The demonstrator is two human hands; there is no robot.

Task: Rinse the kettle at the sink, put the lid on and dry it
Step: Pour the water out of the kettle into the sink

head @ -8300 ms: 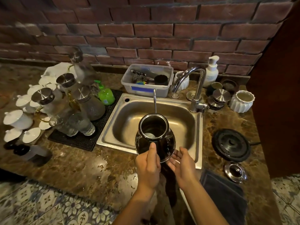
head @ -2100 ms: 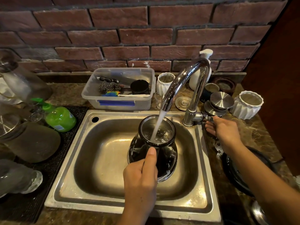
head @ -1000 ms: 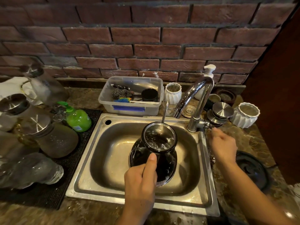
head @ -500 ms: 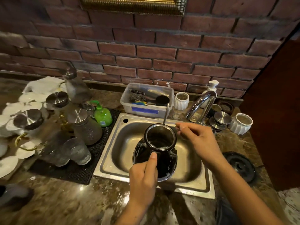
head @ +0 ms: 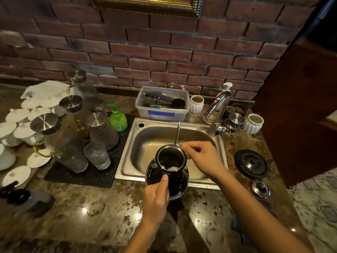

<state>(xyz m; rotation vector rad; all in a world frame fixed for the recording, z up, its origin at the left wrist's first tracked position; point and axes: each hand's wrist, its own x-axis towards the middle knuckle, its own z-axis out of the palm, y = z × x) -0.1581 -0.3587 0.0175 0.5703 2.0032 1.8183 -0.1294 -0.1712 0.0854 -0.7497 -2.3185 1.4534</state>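
The dark, round-bellied kettle (head: 177,179) is upright and lidless over the front rim of the steel sink (head: 127,152). Its thin spout points away from me, and a little water shows inside. My left hand (head: 155,196) grips the handle on the near side, thumb up along it. My right hand (head: 202,157) pinches the far right of the kettle's rim by the base of the spout. The small shiny lid (head: 261,188) lies on the counter to the right, apart from both hands. No water runs from the tap (head: 217,110).
A round black kettle base (head: 251,163) sits right of the sink, and a dark cloth (head: 238,225) lies near the counter's front edge. Glass carafes and tumblers (head: 96,156) crowd a black mat on the left. A plastic tub (head: 162,114) stands behind the sink. The counter is wet.
The tap was shut off and the water stopped. My right hand left the tap lever and came onto the kettle's rim. The kettle moved toward the sink's front edge.
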